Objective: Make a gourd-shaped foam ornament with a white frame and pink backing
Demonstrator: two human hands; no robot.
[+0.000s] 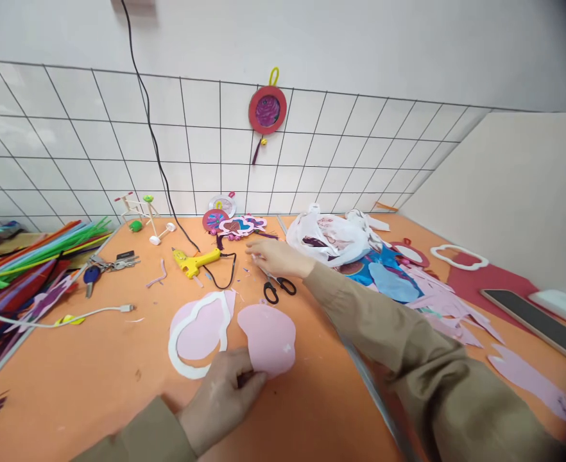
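My left hand (228,391) pinches the lower left edge of a pink cut-out with a wavy outline (268,333), holding it above the orange table. Beside it lie a white cloud-shaped frame (174,346) and another pink piece (199,330), partly overlapping. My right hand (280,256) reaches forward over the scissors (278,289), fingers stretched out. The black scissor handles point toward me, while the blades are partly hidden under that hand; I cannot tell whether it touches them. A yellow glue gun (196,262) rests to its left.
Finished ornaments (239,224) lie near the tiled wall. A white plastic bag (324,234), pink scraps (446,301) and a phone (538,324) are on the right. Pipe cleaners (33,269), keys (92,276) and a white cable (95,312) occupy the left.
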